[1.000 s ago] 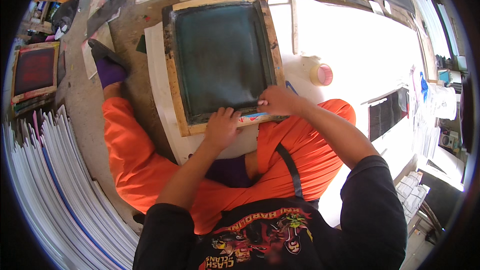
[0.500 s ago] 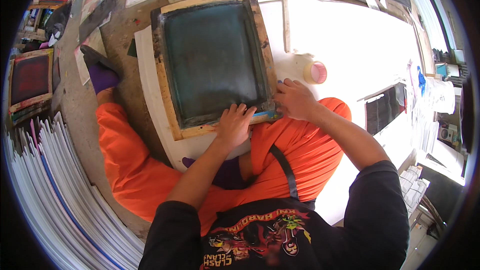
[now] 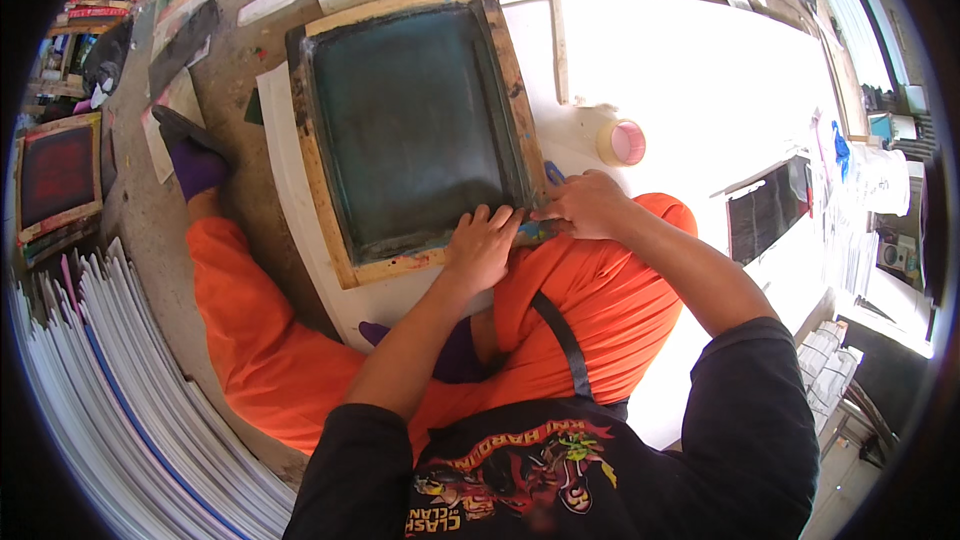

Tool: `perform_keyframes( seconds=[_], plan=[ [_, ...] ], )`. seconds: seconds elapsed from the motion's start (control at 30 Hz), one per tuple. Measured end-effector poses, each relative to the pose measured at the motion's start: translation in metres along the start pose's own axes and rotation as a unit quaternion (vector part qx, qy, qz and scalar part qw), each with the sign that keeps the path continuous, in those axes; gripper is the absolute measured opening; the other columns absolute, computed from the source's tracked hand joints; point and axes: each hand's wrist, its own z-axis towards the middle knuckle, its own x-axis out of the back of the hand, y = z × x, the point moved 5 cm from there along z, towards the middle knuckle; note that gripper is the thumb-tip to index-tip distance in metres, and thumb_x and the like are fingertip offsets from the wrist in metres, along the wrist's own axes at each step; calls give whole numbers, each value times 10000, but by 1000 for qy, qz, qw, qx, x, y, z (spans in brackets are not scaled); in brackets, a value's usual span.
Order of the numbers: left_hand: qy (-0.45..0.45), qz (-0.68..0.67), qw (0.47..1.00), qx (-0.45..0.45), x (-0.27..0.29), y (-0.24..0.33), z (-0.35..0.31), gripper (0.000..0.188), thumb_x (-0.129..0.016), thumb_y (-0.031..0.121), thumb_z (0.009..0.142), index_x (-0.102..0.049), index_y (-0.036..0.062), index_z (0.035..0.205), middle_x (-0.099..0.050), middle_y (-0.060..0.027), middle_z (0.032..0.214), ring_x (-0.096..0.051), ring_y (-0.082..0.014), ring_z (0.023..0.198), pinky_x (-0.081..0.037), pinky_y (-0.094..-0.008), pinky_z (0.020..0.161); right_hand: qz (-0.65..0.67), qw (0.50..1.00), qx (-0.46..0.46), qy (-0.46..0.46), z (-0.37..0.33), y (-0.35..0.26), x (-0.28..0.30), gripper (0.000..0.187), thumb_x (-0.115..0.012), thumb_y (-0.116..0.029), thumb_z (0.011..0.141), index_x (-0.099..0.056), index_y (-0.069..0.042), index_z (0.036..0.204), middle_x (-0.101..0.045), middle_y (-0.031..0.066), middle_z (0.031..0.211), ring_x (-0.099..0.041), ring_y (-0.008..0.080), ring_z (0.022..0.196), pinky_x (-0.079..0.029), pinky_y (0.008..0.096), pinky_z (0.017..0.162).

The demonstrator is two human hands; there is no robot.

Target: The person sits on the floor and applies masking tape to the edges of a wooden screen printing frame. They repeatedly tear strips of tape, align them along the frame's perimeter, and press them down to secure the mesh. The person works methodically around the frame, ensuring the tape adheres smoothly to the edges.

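A wooden silk-screen frame (image 3: 512, 90) with dark green-grey mesh (image 3: 410, 120) lies tilted in front of me, its near right corner by my bent knee. My left hand (image 3: 484, 242) curls over the near rail close to that corner, fingertips on the mesh border. My right hand (image 3: 585, 205) is closed at the same corner, its index finger pointing at the left hand's fingertips. From its far side sticks out a small blue tool (image 3: 554, 173), mostly hidden by the fingers. A bit of blue tape (image 3: 530, 232) shows on the near rail between the hands.
A roll of tape (image 3: 621, 143) stands on the white board (image 3: 690, 90) beyond my right hand. A wooden strip (image 3: 560, 40) lies on that board. Stacked white sheets (image 3: 130, 370) fill the lower left, and a reddish screen frame (image 3: 60, 170) leans at far left.
My left hand has slid right along the rail to the corner. The right hand has drawn closer to it, and more of the blue tool shows. The whole view has shifted slightly.
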Motion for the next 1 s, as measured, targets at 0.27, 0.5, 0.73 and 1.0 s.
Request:
perform_keyframes(
  seconds=[0.27,0.5,0.73,1.0],
  plan=[
    [-8,-1,1000,28,0,3,5,609,-794,225,783,-664,94,1364,-592,-68,1268,-594,-318,1097,-507,-473,872,234,941,-224,101,1,24,8,446,-801,-509,842,-765,-66,813,-714,139,730,-694,357,696,-525,472,669],
    [-74,19,994,75,5,1,16,577,-799,293,765,-724,152,1319,-591,-78,1252,-593,-316,1119,-505,-487,903,227,931,-285,3,10,12,17,650,-776,-612,842,-727,25,966,-734,232,852,-724,419,857,-561,511,774],
    [-37,9,997,60,-1,-2,15,566,-829,296,757,-745,189,1307,-602,-57,1225,-592,-304,1132,-500,-466,945,298,907,-298,-13,14,25,-7,680,-798,-610,826,-704,60,896,-715,192,714,-732,351,720,-577,457,696],
    [-58,-23,996,70,6,-1,17,517,-815,291,803,-747,164,1301,-623,-36,1224,-600,-290,1112,-512,-465,926,325,915,-235,-42,18,30,-21,557,-853,-436,842,-634,75,889,-685,166,626,-716,299,612,-555,403,588]
  ],
)
